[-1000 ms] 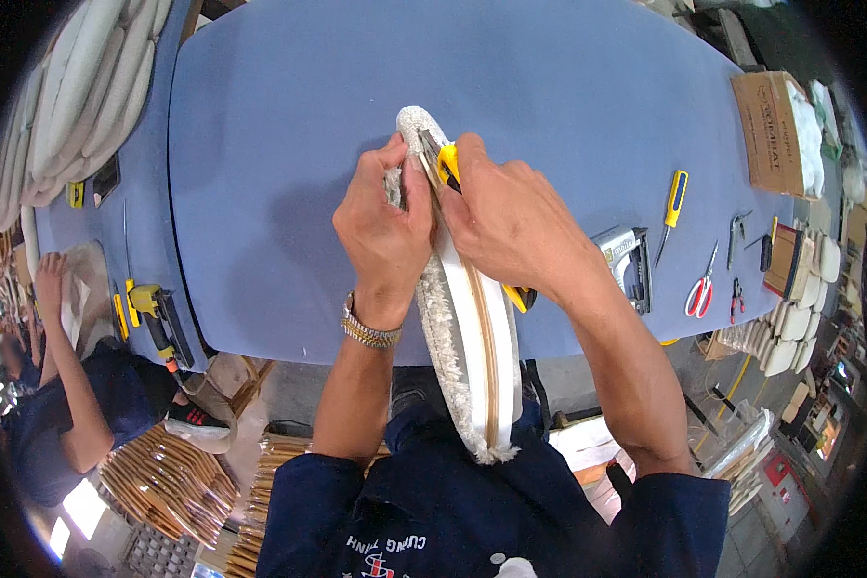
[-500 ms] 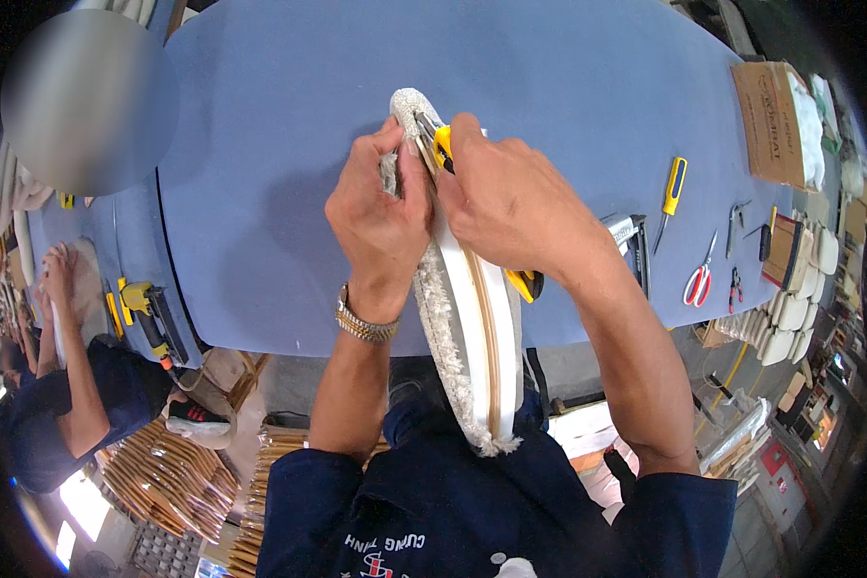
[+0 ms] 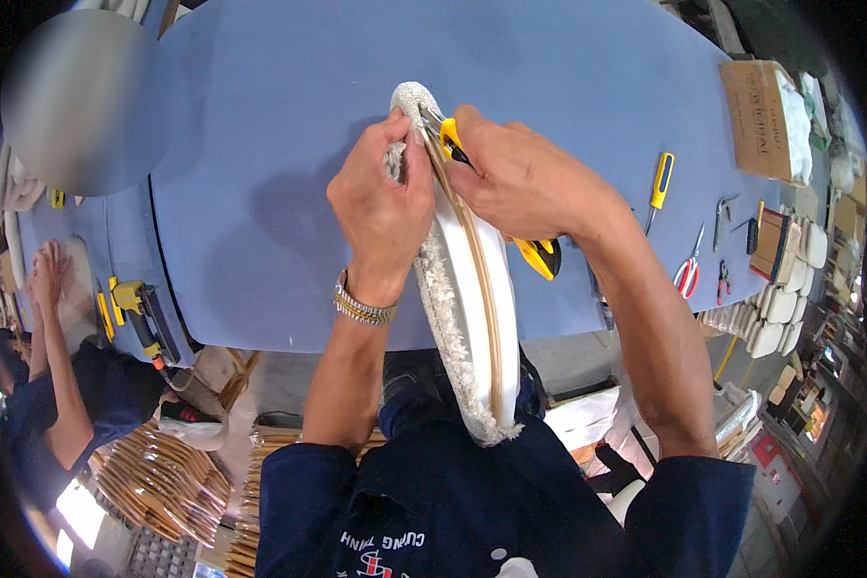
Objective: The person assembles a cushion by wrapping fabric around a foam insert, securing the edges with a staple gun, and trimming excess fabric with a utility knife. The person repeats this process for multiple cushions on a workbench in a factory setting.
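A long, narrow padded panel [image 3: 477, 279] lies on edge between my arms, running from the table toward my torso. It has white foam, a tan wooden strip along its edge and fuzzy cream fabric [image 3: 441, 332] on its left side. My left hand [image 3: 383, 202] pinches the fabric near the far end, thumb against the edge. In my closed right hand [image 3: 530, 178] are yellow-and-black-handled pliers [image 3: 539, 258]; their metal jaws touch the fabric edge beside my left thumb. My palm hides the pliers' middle.
Right on the blue table [image 3: 289, 116] lie a yellow screwdriver [image 3: 661, 181], red-handled scissors [image 3: 688, 275] and a cardboard box [image 3: 756, 120]. A yellow-and-black nail gun [image 3: 144, 318] lies left, near another person's hands [image 3: 48, 270]. Bundled wooden pieces [image 3: 164, 477] sit below.
My right hand and the pliers have shifted slightly to the right, and more of their lower handle shows. My left hand keeps its pinch. The surroundings moved a little in view.
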{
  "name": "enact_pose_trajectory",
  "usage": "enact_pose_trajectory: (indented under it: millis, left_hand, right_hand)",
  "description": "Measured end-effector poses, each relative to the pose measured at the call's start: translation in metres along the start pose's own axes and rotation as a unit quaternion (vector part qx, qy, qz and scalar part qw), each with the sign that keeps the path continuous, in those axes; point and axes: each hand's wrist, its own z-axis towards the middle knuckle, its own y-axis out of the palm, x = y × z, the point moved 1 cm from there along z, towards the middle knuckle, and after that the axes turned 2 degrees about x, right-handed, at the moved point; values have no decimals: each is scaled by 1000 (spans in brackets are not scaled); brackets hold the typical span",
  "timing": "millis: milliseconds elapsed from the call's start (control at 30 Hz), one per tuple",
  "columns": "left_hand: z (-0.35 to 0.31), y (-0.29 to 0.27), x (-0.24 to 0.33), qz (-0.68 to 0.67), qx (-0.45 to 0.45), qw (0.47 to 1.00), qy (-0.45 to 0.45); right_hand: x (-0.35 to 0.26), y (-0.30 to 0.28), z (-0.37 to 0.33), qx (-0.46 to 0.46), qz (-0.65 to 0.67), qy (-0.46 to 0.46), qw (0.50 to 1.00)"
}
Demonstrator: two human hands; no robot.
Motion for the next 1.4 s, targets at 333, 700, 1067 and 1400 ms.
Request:
enact_pose_trajectory:
  millis: [333, 700, 1067, 1400]
  left_hand:
    - [2, 1, -1, -7, 1, 1000, -4]
    - [5, -7, -1, 54, -5, 998, -42]
    - [24, -23, 7, 105, -56, 992, 43]
    - [34, -27, 19, 118, -103, 981, -119]
  right_hand:
    - [-12, -3, -9, -36, -20, 48, 998]
    - [-14, 16, -18, 32, 7, 30, 999]
    - [-2, 35, -29, 121, 145, 53, 981]
    - [144, 31, -61, 255, 122, 170, 944]
